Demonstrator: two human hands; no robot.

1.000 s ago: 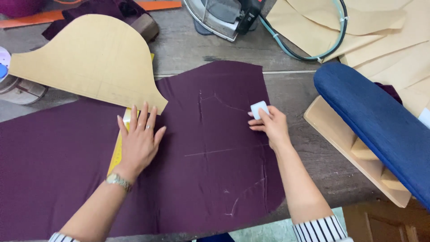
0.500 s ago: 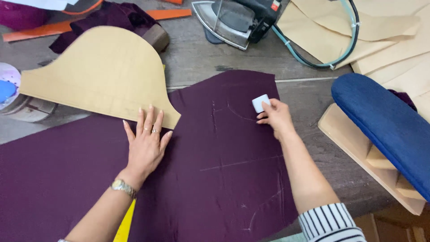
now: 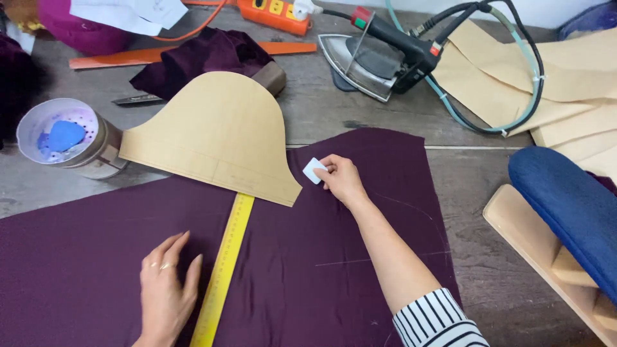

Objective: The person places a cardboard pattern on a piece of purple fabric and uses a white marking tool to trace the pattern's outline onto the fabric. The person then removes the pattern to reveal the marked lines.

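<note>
**Chalk at the pattern's tip, flat palm beside the ruler**

A large piece of dark purple fabric (image 3: 308, 257) is spread over the near half of a grey wooden worktable (image 3: 360, 109), running off the near and left edges of the view. The right hand (image 3: 340, 178) rests on the cloth near its far edge, fingers closed around a small pale square of tailor's chalk (image 3: 314, 170), pinched between thumb and fingertips. The chalk sits just beside the pointed right tip of a tan card pattern piece (image 3: 218, 135), a bell-shaped sleeve form that lies partly on the fabric and partly on the bare table beyond it. Faint chalk lines show on the cloth to the right of the forearm, which wears a black-and-white striped sleeve (image 3: 440, 321).

The left hand (image 3: 167, 289) lies flat, palm down, on the fabric near the table's near edge, fingers together and pointing away, holding nothing. Just to its right a yellow ruler (image 3: 225, 266) lies on the cloth, its far end tucked under the pattern piece.

Toward the left edge stands a round tin (image 3: 64, 138) with a blue chalk piece inside. At the far edge sit a bundle of purple cloth (image 3: 205, 61), a long orange ruler (image 3: 193, 54) and an orange power strip (image 3: 276, 13). An electric iron (image 3: 379, 54) rests toward the far right, its cord looping over tan paper pattern sheets (image 3: 565, 83). A blue padded sleeve board (image 3: 572, 205) on a wooden stand fills the right edge.
</note>
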